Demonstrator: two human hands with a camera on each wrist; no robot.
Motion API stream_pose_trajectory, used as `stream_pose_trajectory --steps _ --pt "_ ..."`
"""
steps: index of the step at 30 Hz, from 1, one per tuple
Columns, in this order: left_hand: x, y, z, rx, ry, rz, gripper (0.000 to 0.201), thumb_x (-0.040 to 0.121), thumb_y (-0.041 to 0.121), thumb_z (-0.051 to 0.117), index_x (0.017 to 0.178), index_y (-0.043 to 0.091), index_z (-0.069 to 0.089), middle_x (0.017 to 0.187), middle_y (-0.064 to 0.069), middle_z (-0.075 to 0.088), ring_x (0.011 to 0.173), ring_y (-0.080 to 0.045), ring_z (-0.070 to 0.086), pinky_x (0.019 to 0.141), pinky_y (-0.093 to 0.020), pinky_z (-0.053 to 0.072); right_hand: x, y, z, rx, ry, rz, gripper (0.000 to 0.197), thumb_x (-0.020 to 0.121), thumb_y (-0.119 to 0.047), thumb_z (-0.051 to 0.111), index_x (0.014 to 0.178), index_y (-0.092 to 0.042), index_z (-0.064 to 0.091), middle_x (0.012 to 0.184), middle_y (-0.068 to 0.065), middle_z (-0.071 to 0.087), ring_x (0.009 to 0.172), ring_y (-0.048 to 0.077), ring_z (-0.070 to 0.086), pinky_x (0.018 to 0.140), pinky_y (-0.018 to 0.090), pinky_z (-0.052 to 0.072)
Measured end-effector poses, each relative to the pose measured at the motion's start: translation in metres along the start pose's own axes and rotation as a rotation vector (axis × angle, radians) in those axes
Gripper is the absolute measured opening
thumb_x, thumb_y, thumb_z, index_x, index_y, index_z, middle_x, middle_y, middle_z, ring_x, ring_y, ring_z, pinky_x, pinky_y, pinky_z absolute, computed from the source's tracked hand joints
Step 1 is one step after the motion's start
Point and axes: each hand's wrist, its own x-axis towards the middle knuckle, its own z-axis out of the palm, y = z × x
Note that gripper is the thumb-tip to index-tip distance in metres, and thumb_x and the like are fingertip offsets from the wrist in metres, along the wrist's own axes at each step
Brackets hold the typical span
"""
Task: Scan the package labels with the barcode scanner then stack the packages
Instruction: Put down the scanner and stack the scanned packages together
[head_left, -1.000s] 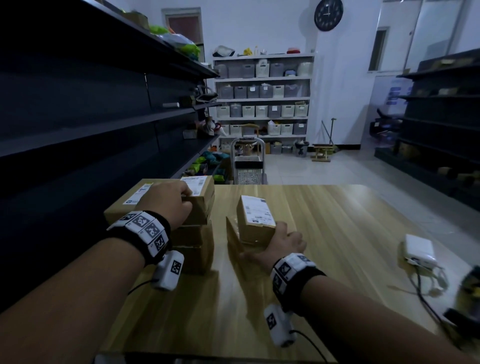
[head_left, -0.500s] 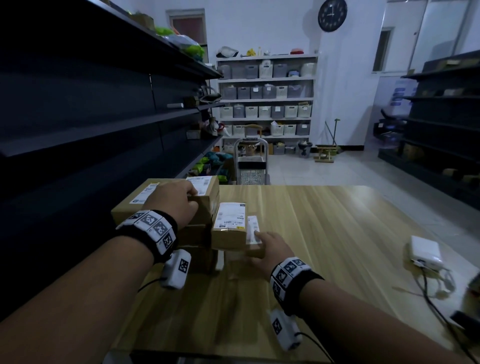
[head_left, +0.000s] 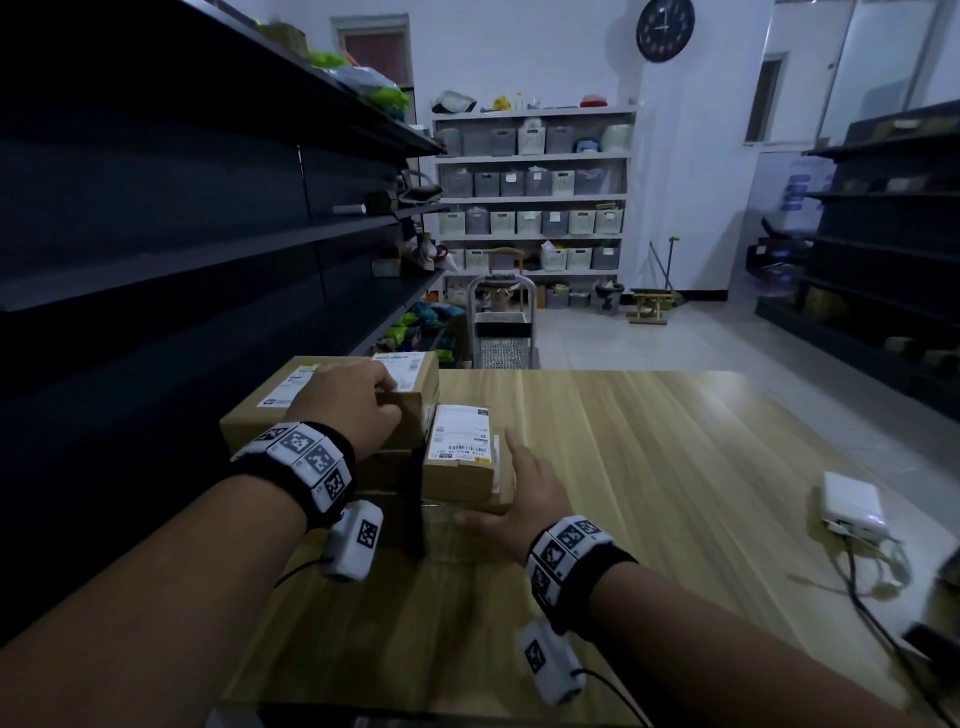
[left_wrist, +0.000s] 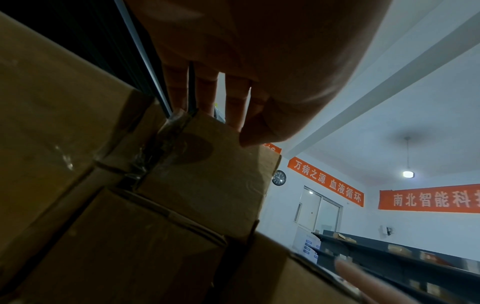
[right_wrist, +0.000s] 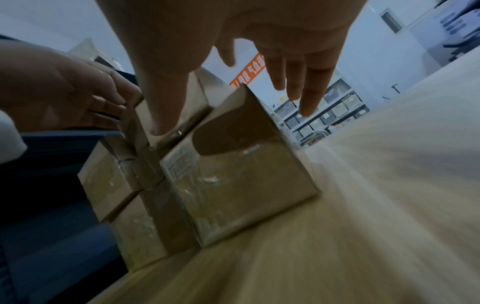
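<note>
A long wooden table with pale grain (head_left: 649, 467) carries, at its left near side, a stack of brown cardboard packages (head_left: 332, 415) taped with clear film, each top bearing a white shipping label; just right of the stack, touching it, stands a smaller brown cardboard package (head_left: 457, 470) with a white barcode label on top and a second label on its right face, resting on a lower box. The left hand (head_left: 353, 402) lies on the stack's top box, fingers curled over its right edge and thumb against its side; the right hand (head_left: 519, 499) is spread, fingers straight, palm by the smaller package's right face, thumb reaching to its near lower edge. Far right lies a white rectangular plastic device (head_left: 852, 501) trailing cables.
</note>
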Motion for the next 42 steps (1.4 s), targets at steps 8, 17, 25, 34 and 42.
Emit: stream_pose_trajectory --steps 8,17,25,34,42 --pt "0.009 0.012 0.01 0.14 -0.009 0.001 0.062 0.088 0.081 0.066 0.113 0.025 0.066 0.113 0.003 0.061 0.116 -0.024 0.058 0.095 -0.042 0.056 0.019 -0.021 -0.005 -0.125 -0.046 -0.193 0.08 0.092 -0.05 0.08 0.162 -0.04 0.043 0.166 0.001 0.043 0.151 0.024 0.045 0.122 0.035 0.037" --pt "0.007 0.013 0.015 0.027 0.144 -0.01 0.042 0.088 0.06 0.076 0.099 0.021 0.064 0.105 -0.003 0.062 0.108 -0.03 0.055 0.093 -0.045 0.053 0.02 -0.004 -0.036 -0.104 0.079 -0.13 0.069 0.095 -0.039 0.078 0.159 -0.031 0.051 0.155 -0.001 0.059 0.142 0.023 0.055 0.121 0.039 0.043" --pt "-0.016 0.056 0.02 -0.064 0.23 0.164 0.041 0.089 0.066 0.07 0.093 0.026 0.059 0.098 0.004 0.056 0.1 -0.022 0.05 0.089 -0.041 0.051 0.017 0.025 -0.071 0.059 0.272 0.01 0.064 0.092 -0.031 0.084 0.152 -0.028 0.061 0.146 0.003 0.069 0.129 0.024 0.066 0.108 0.03 0.046" --pt "-0.03 0.069 0.069 0.194 0.014 0.204 0.049 0.096 0.07 0.06 0.116 0.026 0.065 0.122 0.001 0.065 0.119 -0.025 0.055 0.103 -0.047 0.053 0.012 0.049 -0.087 0.188 0.341 0.115 0.065 0.09 -0.031 0.086 0.15 -0.034 0.062 0.146 0.003 0.07 0.13 0.022 0.066 0.109 0.031 0.046" --pt "-0.034 0.059 0.064 0.258 0.012 0.171 0.063 0.087 0.089 0.051 0.123 0.039 0.065 0.128 0.012 0.065 0.124 -0.019 0.058 0.108 -0.05 0.04 0.017 0.025 -0.085 0.198 0.311 0.008 0.067 0.09 -0.035 0.086 0.151 -0.037 0.061 0.142 0.0 0.072 0.127 0.019 0.068 0.11 0.041 0.055"
